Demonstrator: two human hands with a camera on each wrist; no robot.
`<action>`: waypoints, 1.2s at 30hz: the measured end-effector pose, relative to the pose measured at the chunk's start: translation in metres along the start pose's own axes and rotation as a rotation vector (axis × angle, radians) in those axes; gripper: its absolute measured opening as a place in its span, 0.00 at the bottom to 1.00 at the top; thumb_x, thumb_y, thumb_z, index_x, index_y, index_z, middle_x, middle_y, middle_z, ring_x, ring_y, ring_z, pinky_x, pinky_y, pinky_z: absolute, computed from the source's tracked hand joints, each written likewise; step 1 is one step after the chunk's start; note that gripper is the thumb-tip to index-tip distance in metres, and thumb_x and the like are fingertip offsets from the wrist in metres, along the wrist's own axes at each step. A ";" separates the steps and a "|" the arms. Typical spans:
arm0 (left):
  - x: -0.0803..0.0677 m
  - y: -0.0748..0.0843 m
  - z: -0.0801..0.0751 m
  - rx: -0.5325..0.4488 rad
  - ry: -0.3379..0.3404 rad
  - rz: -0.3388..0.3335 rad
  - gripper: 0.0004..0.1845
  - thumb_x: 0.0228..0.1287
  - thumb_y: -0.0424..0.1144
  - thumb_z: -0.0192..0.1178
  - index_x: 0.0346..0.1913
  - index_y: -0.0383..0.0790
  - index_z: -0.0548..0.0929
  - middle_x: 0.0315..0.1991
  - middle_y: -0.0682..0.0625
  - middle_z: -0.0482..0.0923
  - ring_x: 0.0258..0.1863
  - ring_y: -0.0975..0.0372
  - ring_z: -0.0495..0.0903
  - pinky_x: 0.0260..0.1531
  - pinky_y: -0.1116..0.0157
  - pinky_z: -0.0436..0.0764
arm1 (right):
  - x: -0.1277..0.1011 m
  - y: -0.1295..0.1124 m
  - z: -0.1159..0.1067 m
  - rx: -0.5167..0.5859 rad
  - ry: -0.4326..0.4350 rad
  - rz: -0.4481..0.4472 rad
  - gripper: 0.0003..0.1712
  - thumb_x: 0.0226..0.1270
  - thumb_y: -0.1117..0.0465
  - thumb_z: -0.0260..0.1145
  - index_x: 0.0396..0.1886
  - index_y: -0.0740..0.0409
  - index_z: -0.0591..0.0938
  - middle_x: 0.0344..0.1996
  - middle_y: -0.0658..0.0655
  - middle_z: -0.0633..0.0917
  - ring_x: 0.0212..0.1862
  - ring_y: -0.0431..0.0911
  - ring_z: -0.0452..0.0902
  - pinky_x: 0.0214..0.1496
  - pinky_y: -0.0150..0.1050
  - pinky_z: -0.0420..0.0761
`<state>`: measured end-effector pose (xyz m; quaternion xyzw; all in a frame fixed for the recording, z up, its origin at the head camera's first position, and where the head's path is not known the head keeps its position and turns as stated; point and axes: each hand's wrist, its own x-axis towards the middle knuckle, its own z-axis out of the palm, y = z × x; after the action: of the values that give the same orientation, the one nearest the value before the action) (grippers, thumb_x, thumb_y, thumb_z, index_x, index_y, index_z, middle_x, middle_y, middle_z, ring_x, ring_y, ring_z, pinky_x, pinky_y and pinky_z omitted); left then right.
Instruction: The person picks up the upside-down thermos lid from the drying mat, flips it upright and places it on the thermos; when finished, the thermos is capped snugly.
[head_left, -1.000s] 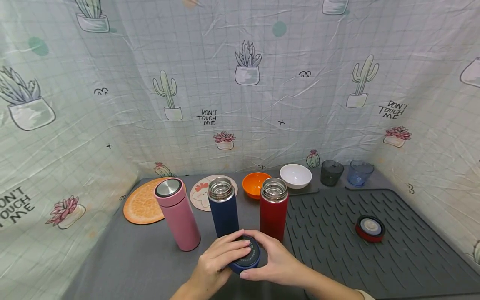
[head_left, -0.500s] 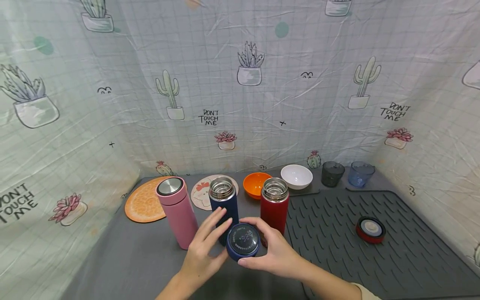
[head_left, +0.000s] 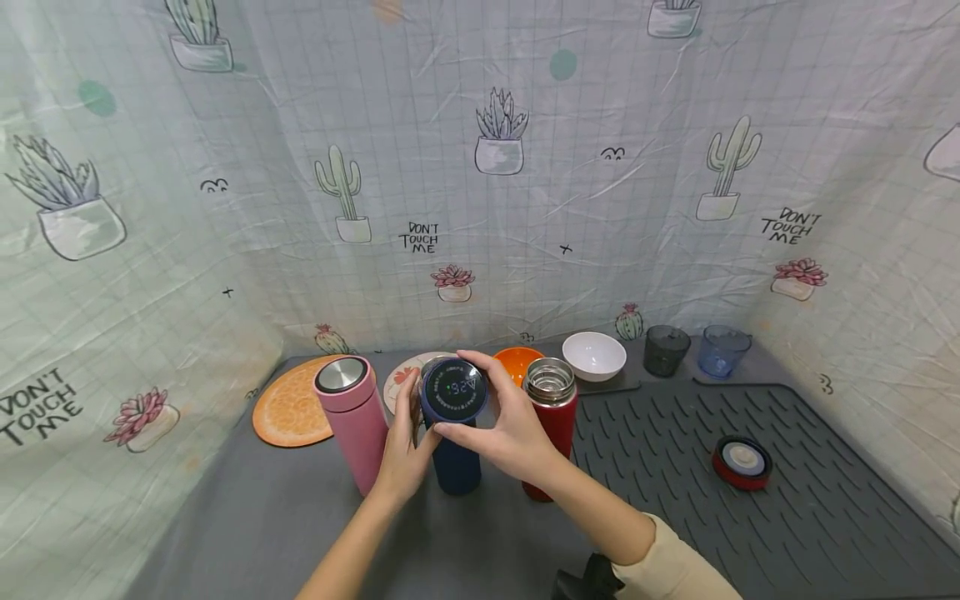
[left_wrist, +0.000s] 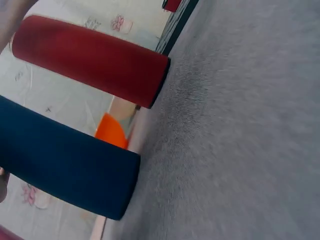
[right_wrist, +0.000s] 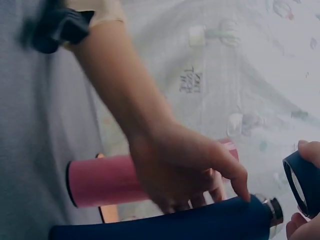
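A dark blue thermos bottle [head_left: 457, 467] stands upright between a pink thermos [head_left: 360, 437] and a red thermos [head_left: 553, 429]. My left hand [head_left: 403, 458] grips the blue bottle near its neck, thumb on the near side and fingers behind, as the right wrist view shows. Between the thumb and fingers of my right hand [head_left: 510, 425] is the blue lid [head_left: 454, 390], its top lit with digits. In the right wrist view the lid [right_wrist: 305, 182] is held tilted, a short gap above the bottle's steel mouth [right_wrist: 275, 211]. The red thermos has its mouth uncovered; the pink one wears its lid.
On the black ridged mat [head_left: 660, 517] at right lies an upturned red lid [head_left: 741, 462]. Along the back are an orange bowl [head_left: 517, 363], a white bowl [head_left: 594, 356], a dark cup [head_left: 665, 350] and a blue cup [head_left: 722, 351]. An orange-slice placemat [head_left: 292, 408] lies back left.
My right hand has carried the blue lid up and away from me, over the blue bottle's mouth. My left hand has left the lid and taken hold of the bottle.
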<state>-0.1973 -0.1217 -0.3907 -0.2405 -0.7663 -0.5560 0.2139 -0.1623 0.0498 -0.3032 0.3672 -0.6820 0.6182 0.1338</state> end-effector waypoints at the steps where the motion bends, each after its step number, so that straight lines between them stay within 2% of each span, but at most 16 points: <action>1: 0.002 -0.003 0.001 -0.037 -0.011 -0.034 0.38 0.64 0.34 0.55 0.71 0.41 0.46 0.69 0.41 0.51 0.67 0.51 0.52 0.61 0.47 0.55 | 0.004 0.000 0.001 -0.006 0.016 0.013 0.41 0.48 0.74 0.70 0.62 0.66 0.62 0.58 0.62 0.70 0.57 0.50 0.68 0.60 0.37 0.67; 3: 0.005 -0.008 0.003 -0.105 -0.032 -0.070 0.37 0.65 0.39 0.55 0.71 0.44 0.47 0.69 0.44 0.51 0.67 0.54 0.52 0.62 0.47 0.55 | 0.010 0.003 0.003 -0.007 0.041 0.049 0.40 0.49 0.73 0.70 0.62 0.66 0.62 0.58 0.62 0.69 0.57 0.50 0.68 0.60 0.37 0.67; 5: 0.008 -0.012 0.005 -0.155 -0.037 -0.073 0.37 0.63 0.40 0.56 0.70 0.46 0.49 0.68 0.46 0.54 0.66 0.56 0.55 0.61 0.48 0.58 | 0.015 0.007 0.005 -0.005 0.059 0.079 0.40 0.50 0.73 0.69 0.63 0.66 0.62 0.59 0.63 0.68 0.57 0.50 0.68 0.60 0.38 0.67; 8: 0.010 -0.016 0.007 -0.219 -0.033 -0.052 0.36 0.61 0.36 0.59 0.69 0.44 0.53 0.64 0.44 0.60 0.61 0.58 0.63 0.58 0.55 0.66 | 0.020 0.014 0.008 0.028 0.079 0.130 0.39 0.52 0.73 0.68 0.64 0.66 0.61 0.57 0.63 0.69 0.55 0.51 0.70 0.59 0.42 0.69; 13: 0.013 -0.022 0.007 -0.311 -0.044 0.019 0.35 0.59 0.28 0.58 0.68 0.38 0.55 0.59 0.41 0.66 0.54 0.57 0.71 0.51 0.65 0.73 | 0.026 0.023 0.011 0.066 0.088 0.164 0.38 0.54 0.71 0.67 0.64 0.65 0.61 0.54 0.63 0.72 0.53 0.52 0.71 0.58 0.45 0.69; 20: 0.013 -0.026 0.010 -0.357 -0.071 0.094 0.33 0.62 0.27 0.55 0.68 0.37 0.55 0.56 0.44 0.69 0.51 0.59 0.73 0.49 0.63 0.75 | 0.028 0.036 0.012 0.164 0.085 0.197 0.36 0.57 0.71 0.65 0.64 0.63 0.60 0.53 0.64 0.73 0.52 0.52 0.72 0.57 0.42 0.71; 26: 0.011 -0.026 0.013 -0.383 -0.083 0.055 0.34 0.62 0.26 0.54 0.69 0.38 0.53 0.58 0.45 0.68 0.53 0.58 0.73 0.50 0.63 0.74 | 0.026 0.047 0.014 0.213 0.096 0.215 0.39 0.55 0.71 0.66 0.65 0.65 0.58 0.54 0.66 0.71 0.54 0.54 0.71 0.56 0.39 0.71; 31: 0.010 -0.027 0.012 -0.372 -0.076 0.063 0.34 0.62 0.29 0.56 0.69 0.38 0.53 0.60 0.46 0.66 0.55 0.59 0.70 0.53 0.65 0.71 | 0.028 0.065 0.019 0.255 0.103 0.205 0.44 0.50 0.73 0.70 0.65 0.59 0.57 0.54 0.62 0.69 0.52 0.52 0.71 0.53 0.39 0.74; 34: 0.010 -0.027 0.012 -0.378 -0.071 0.069 0.31 0.63 0.31 0.56 0.66 0.35 0.56 0.57 0.48 0.68 0.53 0.60 0.72 0.52 0.65 0.73 | 0.030 0.069 0.020 0.254 0.066 0.224 0.44 0.54 0.68 0.69 0.66 0.54 0.55 0.55 0.61 0.68 0.52 0.51 0.72 0.53 0.42 0.74; 36: 0.011 -0.027 0.011 -0.384 -0.065 0.066 0.30 0.62 0.30 0.57 0.65 0.34 0.58 0.54 0.47 0.70 0.51 0.59 0.73 0.49 0.64 0.74 | 0.030 0.069 0.019 0.258 0.030 0.233 0.40 0.60 0.64 0.63 0.69 0.54 0.53 0.58 0.62 0.68 0.55 0.52 0.70 0.57 0.44 0.71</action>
<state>-0.2224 -0.1171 -0.4075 -0.3197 -0.6445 -0.6765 0.1573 -0.2244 0.0198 -0.3390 0.2904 -0.6328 0.7174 0.0233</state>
